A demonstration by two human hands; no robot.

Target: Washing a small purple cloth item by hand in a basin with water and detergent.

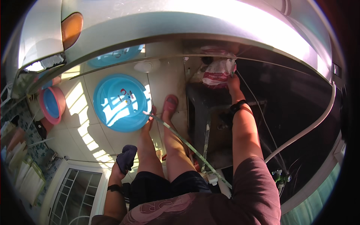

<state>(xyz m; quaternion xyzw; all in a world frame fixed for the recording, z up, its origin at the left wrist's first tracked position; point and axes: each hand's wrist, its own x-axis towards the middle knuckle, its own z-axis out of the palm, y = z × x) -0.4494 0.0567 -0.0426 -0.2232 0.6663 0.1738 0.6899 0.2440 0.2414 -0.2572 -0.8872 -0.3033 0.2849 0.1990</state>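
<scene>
My left hand [119, 169] holds up a dark cloth item [127, 157], perhaps a sock, at the lower left of the view. My right hand [234, 82] reaches forward to a white and red bag of washing powder [216, 73] and has its fingers on the bag's right edge. The bag rests on a dark stand [208, 95]. A blue plastic basin [129, 123] stands on the tiled floor ahead of my feet. Whether it holds water is unclear in the glare.
A pink basin [62, 104] with a blue one inside stands at the left. A green-striped pole [191, 146] slants from the blue basin's rim towards my right side. A metal appliance surface [135, 25] crosses the top. A pale hose [306, 133] curves at the right, near taps [278, 173].
</scene>
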